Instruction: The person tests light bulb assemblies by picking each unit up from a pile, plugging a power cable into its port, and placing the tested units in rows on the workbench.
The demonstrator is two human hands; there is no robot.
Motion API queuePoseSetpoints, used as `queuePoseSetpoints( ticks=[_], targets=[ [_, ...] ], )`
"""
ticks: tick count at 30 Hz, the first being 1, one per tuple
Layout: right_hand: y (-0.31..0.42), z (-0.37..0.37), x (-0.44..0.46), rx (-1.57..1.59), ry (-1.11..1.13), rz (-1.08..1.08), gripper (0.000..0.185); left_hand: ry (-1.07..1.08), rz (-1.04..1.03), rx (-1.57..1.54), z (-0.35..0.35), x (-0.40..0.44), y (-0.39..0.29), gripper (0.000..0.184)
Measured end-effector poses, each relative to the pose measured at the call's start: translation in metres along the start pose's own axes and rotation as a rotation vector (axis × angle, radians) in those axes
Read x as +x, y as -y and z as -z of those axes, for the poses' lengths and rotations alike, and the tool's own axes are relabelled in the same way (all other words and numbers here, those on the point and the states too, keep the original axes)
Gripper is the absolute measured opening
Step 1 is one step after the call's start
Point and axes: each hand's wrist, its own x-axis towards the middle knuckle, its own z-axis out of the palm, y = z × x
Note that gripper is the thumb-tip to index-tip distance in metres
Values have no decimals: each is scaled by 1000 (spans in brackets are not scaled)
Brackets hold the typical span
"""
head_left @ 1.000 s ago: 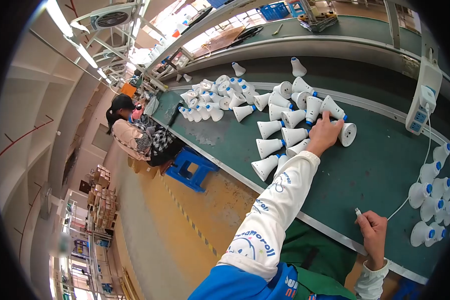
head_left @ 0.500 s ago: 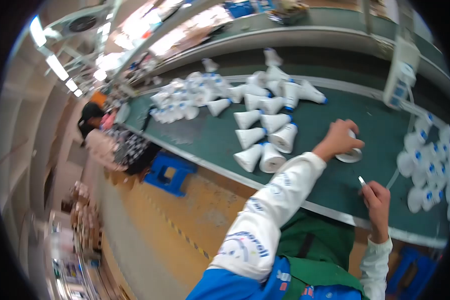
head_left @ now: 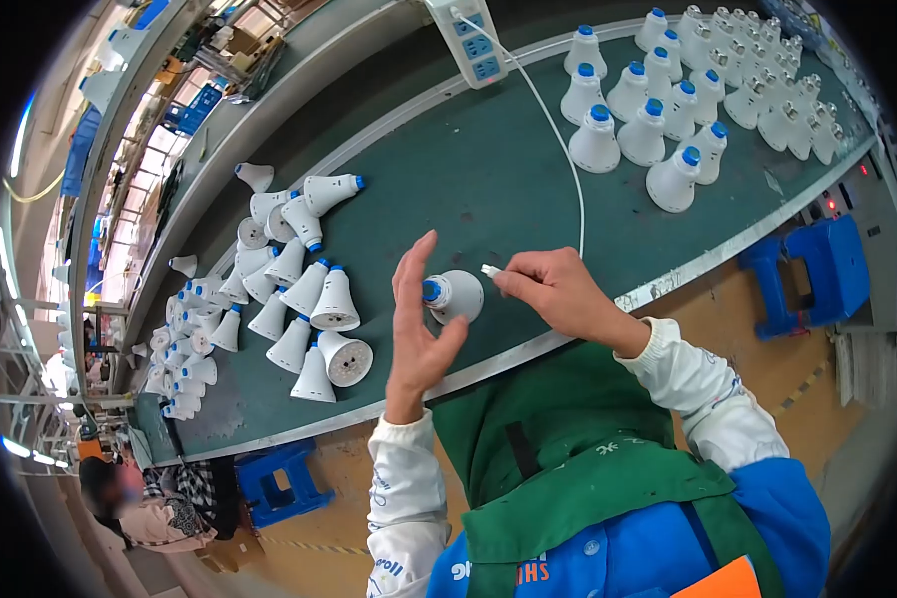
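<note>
1. White cone-shaped housing [head_left: 461, 296] with blue cap [head_left: 432, 290]: on the tabletop [head_left: 448, 199], near the middle of its near edge, between the two hands.
2. Left hand [head_left: 416, 344]: wide, fingers extended, thumb spread away from them. Curves round the cap side of the housing; thumb overlaps the lower rim in view. Can't tell if palm or thumb makes contact.
3. Right hand [head_left: 558, 289]: narrow, thumb and index finger pinched on a small white plug [head_left: 490, 270]. Plug tip points at the housing, just beside it, apart.
4. Housing direction: cap end toward left hand, wide end toward right hand. Long axis roughly along the near edge, somewhat skewed to it. Exact tilt off the tabletop: can't tell.
5. White cable [head_left: 558, 130]: from the power strip [head_left: 468, 45] beyond the far edge, across the tabletop, down to the right hand.
6. Left part of tabletop: loose group of similar housings [head_left: 335, 299], many on their sides, caps in mixed directions. Denser batch [head_left: 194, 372] toward the left end.
7. Right part, toward the far edge: upright housings [head_left: 643, 137], blue caps up. Beyond them, toward the right corner, units with metallic-looking tops [head_left: 802, 130].
8. Off the near edge: blue stool [head_left: 254, 488] by the left end, near a seated person [head_left: 164, 513]; second blue stool [head_left: 842, 269] by the right end.
</note>
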Motion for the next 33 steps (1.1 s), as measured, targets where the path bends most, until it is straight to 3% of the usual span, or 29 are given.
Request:
queuePoseSetpoints(
  ticks=[2, 4, 6, 10, 11, 13, 16, 27, 33],
  targets=[
    [0, -3, 0, -7, 32, 9, 25, 199, 173, -232, 14, 4, 2, 58],
    [1, -5, -1, -2, 36, 0, 27, 253, 80, -110, 19, 8, 3, 49],
    [1, -7, -2, -1, 36, -14, 29, 23, 202, 143, 12, 6, -1, 45],
    [-1, -20, -3, -55, 25, 13, 30, -102, 23, 298, 4, 5, -1, 35],
    [-3, -23, -3, -75, 18, 19, 30, -103, 24, 294, 4, 3, 3, 35],
    [-5, -27, -1, -87, 15, -7, 31, -83, 218, -36, 9, -3, 12, 32],
    [-6, -33, 3, -99, 10, -24, 31, -86, 316, -107, 11, -8, 16, 32],
    [-10, -47, 5, 19, 2, -6, 28, -78, 302, -117, 9, -10, 15, 34],
    [-7, -38, 12, 56, 132, -58, 29, -89, 324, -99, 10, -11, 15, 33]
  ],
)
